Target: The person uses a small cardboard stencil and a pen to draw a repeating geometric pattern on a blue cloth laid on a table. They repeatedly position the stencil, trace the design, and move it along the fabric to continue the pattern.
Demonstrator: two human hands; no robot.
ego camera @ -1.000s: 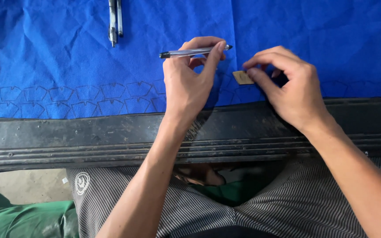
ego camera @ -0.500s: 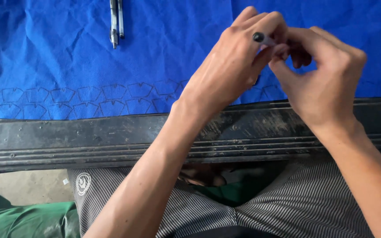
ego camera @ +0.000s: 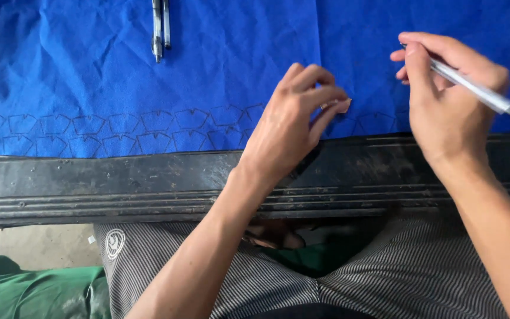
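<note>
From my feed, the surface (ego camera: 119, 183) has a dark, worn front edge with long grooves running left to right and pale scuffs along it. Below it at the lower left I see a patch of bare grey floor (ego camera: 36, 245), with a small white scrap lying on it just beside the surface's edge. The light is even and soft, daylight-like, with no hard shadows. No walls or windows are in my view.

Pen (ego camera: 473, 88) now in right hand (ego camera: 450, 100) — template (ego camera: 342, 106) in left (ego camera: 293, 127).
</note>
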